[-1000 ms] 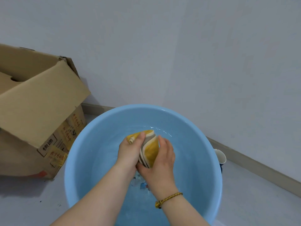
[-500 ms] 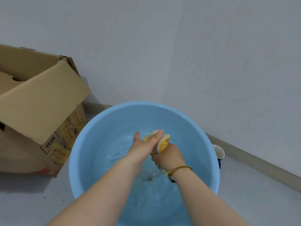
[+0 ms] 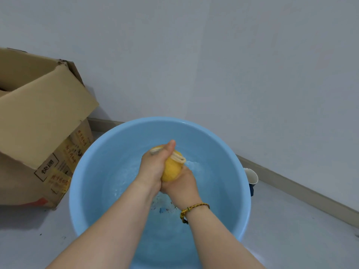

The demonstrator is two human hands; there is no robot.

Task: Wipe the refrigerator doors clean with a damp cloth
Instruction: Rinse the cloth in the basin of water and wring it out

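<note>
The blue basin [image 3: 77,200] sits on the grey floor [image 3: 29,241], close to the corner where the two walls meet. An open cardboard box [image 3: 38,117] stands at the floor's left edge, its printed side almost against the basin's rim and one flap hanging out over it. On the far right side of the basin a small paper cup [image 3: 252,176] stands just beside the rim, in front of the baseboard [image 3: 295,191]. There is shallow water [image 3: 206,171] in the basin, ruffled under my wrists.

Nothing lies between me and the cloth [image 3: 172,169] but my own hands. I hold it over the middle of the basin, clear of the water, bunched into a tight yellow wad with a pale folded edge sticking out at the top. My left hand [image 3: 153,167] wraps it from the left, fingers curled tight round it and the thumb [image 3: 171,145] pressed across the top. My right hand [image 3: 182,184] grips it from below and to the right, fingers closed under the wad, so only its upper right face shows between them. A braided bracelet [image 3: 191,208] sits on my right wrist.
</note>
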